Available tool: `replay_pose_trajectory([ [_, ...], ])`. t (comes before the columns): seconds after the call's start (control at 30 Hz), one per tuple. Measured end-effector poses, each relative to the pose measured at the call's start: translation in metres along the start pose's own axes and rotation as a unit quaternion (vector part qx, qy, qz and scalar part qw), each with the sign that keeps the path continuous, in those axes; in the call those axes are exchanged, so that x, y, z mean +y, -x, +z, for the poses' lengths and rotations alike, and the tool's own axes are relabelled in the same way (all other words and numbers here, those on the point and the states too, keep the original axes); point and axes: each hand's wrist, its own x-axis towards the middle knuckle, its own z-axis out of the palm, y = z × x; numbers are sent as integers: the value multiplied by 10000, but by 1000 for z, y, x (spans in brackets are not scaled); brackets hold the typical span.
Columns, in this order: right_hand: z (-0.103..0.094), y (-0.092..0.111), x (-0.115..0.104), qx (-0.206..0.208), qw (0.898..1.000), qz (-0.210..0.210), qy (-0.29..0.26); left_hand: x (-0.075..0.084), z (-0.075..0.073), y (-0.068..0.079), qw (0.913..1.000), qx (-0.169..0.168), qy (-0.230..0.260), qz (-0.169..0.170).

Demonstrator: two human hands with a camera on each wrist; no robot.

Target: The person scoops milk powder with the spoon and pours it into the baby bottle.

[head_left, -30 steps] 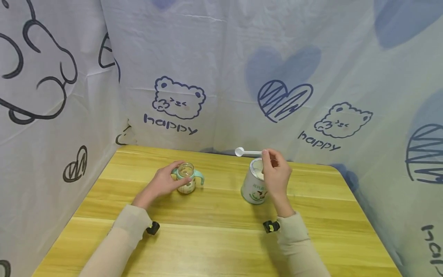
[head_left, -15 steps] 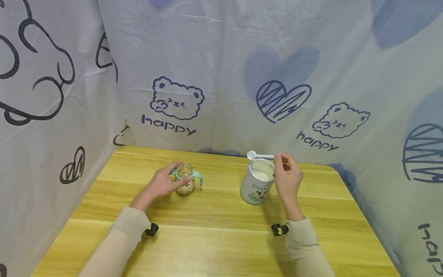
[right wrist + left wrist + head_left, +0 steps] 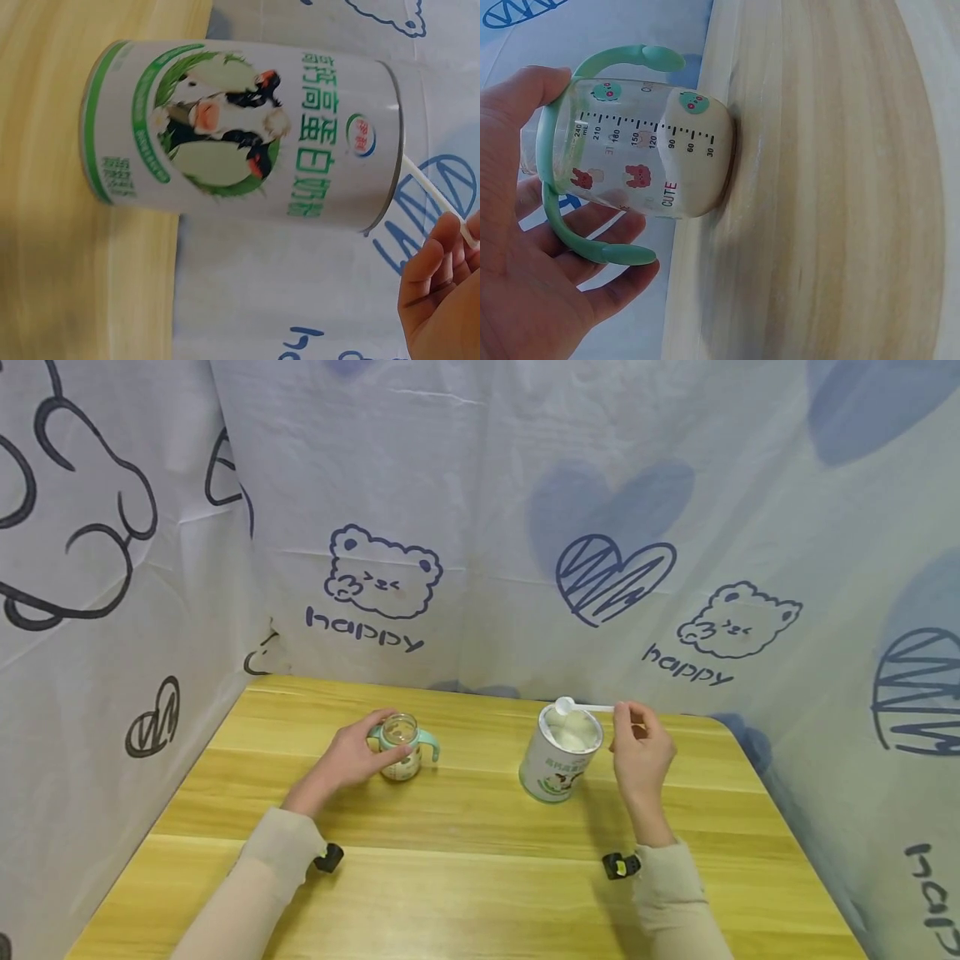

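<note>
On the left of the table stands a clear baby bottle (image 3: 405,766) without a lid, with two mint-green handles. Pale contents fill its lower part, up to around the 90–120 marks in the left wrist view. My left hand (image 3: 356,755) holds it near the collar, thumb on one side and fingers on the other. To the right, an open milk powder tin (image 3: 549,772) with a cow on its label stands upright, pale powder inside. My right hand (image 3: 643,757) pinches the handle of a white measuring scoop (image 3: 592,707); the scoop's bowl overlaps the tin's opening.
The wood-grain table (image 3: 450,868) carries both containers, apart from each other, towards its far side. Behind it hangs a pale printed curtain (image 3: 495,527) close to the far edge, continuing along both sides.
My right hand has moved rightward and slightly down with the scoop, whose bowl has come from beyond the tin's left rim to over its mouth. The left hand and bottle have stayed put.
</note>
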Motion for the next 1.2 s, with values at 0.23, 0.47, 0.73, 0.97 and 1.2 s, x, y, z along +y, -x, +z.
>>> replay_pose_trajectory([
  [0.23, -8, -4, 10, -227, 9996, -115, 97, 1, -1, 0, 10000, -22, -27, -23],
  [0.47, -7, -7, 18, -561, 9962, -346, 576, 1, -1, 0, 10000, -37, -28, -48],
  [0.73, -2, -5, 25, -806, 9807, -957, 1502, 1, 0, 0, 10000, -47, -42, -64],
  [0.97, 2, -2, 25, -1174, 9717, -871, 1853, 2, -1, 1, 9999, -49, -65, -106],
  [1.2, 3, -1, 21, -1160, 9682, -943, 2006, 3, -2, 1, 9999, -54, -44, -104],
])
